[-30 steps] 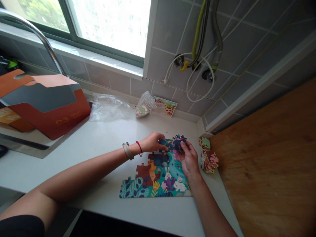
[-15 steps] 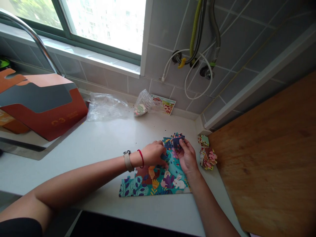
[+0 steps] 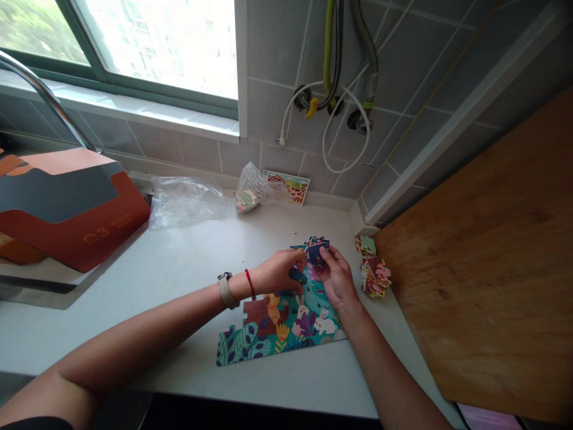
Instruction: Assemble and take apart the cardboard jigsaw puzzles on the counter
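Observation:
A partly assembled jigsaw puzzle (image 3: 244, 345) with rabbits, leaves and flowers on a teal ground lies flat on the counter. Over its upper right part, my right hand (image 3: 339, 279) grips a small fanned stack of puzzle pieces (image 3: 317, 252), the front one dark blue. My left hand (image 3: 281, 272), with a watch and a red cord at the wrist, hovers over the puzzle close to that stack. Its fingers curl around a dark blue-green puzzle piece (image 3: 296, 275); the fingertips partly hide it.
Two piles of puzzle pieces (image 3: 375, 277) sit on the right, beside a wooden board (image 3: 483, 257). Along the wall are a clear plastic wrapper (image 3: 183, 200), a bag of pieces (image 3: 249, 190) and a picture card (image 3: 293, 187). An orange-red box (image 3: 111, 224) stands at left.
My left hand has shifted up and right, closer to the stack in my right hand. The right hand keeps its hold. The whole view has turned slightly.

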`<action>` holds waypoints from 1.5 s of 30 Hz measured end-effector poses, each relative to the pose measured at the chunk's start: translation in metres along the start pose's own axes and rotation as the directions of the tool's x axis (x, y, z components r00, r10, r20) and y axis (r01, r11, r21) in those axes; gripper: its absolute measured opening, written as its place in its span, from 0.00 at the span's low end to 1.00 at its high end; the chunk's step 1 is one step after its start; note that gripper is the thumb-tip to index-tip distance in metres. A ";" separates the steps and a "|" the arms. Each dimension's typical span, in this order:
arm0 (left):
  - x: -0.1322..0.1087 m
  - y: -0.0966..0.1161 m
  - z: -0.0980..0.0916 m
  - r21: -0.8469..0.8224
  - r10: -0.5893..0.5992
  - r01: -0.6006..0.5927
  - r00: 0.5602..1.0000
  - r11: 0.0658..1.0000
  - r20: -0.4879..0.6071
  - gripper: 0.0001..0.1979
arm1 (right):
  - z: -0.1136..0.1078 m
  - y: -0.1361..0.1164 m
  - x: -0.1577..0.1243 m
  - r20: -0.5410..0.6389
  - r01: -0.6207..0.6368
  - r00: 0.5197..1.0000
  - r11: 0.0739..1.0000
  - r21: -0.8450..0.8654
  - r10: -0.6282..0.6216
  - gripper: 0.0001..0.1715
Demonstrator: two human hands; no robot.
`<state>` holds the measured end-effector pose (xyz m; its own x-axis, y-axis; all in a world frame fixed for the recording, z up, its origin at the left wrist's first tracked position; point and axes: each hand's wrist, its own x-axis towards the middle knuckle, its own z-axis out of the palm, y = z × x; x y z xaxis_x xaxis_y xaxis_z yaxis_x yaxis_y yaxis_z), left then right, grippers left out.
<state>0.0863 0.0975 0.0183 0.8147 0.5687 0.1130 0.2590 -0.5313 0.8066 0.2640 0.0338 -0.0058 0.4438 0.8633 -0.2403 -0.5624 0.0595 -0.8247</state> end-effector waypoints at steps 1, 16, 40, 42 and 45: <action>0.001 -0.001 -0.004 -0.047 -0.011 0.011 1.000 0.999 -0.001 0.21 | 0.000 0.000 0.000 0.007 -0.012 1.000 1.000 0.015 0.012 0.25; 0.009 -0.032 -0.034 -0.146 -0.207 0.225 0.970 0.963 0.128 0.19 | 0.003 0.004 -0.002 0.082 -0.036 0.996 0.999 0.027 0.033 0.25; 0.005 -0.006 -0.046 -0.352 -0.277 0.228 0.956 0.908 -0.098 0.21 | 0.005 0.001 -0.005 0.165 -0.105 0.983 0.985 0.138 0.082 0.22; 0.009 -0.011 -0.043 -0.345 -0.272 0.175 0.928 0.922 -0.256 0.21 | 0.006 -0.001 -0.008 0.207 -0.121 0.975 0.979 0.161 0.087 0.23; 0.013 -0.017 -0.040 -0.433 -0.303 0.118 0.869 0.894 -0.390 0.24 | 0.008 -0.001 -0.013 0.255 -0.150 0.960 0.981 0.124 0.114 0.24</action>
<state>0.0722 0.1392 0.0289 0.4270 0.9007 0.0800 0.1027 -0.1362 0.9853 0.2534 0.0265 0.0022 0.1839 0.9635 -0.1946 -0.7049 -0.0087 -0.7093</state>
